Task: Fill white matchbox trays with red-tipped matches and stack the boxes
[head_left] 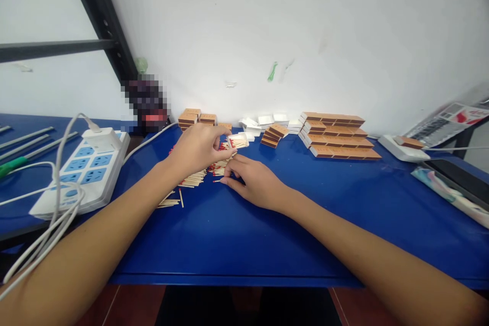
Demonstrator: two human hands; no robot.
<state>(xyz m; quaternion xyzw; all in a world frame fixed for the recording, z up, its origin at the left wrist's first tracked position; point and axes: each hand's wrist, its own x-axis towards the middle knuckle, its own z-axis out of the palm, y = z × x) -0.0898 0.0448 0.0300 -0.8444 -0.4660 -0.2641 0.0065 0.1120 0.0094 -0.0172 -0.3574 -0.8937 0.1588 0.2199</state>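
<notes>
My left hand is closed on a small white matchbox tray, gripping its near left end between thumb and fingers. Red-tipped matches lie inside the tray, which is held above the table. Just right of it, my right hand is bent with thumb and fingertips close together. A single match sticks out to the left at its fingertips. Under and between both hands spreads a pile of loose matches, partly hidden by my left hand. A few stray matches lie nearer me.
Brown matchboxes are stacked in steps at the back right, with a smaller stack at the back left. White empty trays and fanned brown boxes stand between. A power strip with cables is left; a phone lies right.
</notes>
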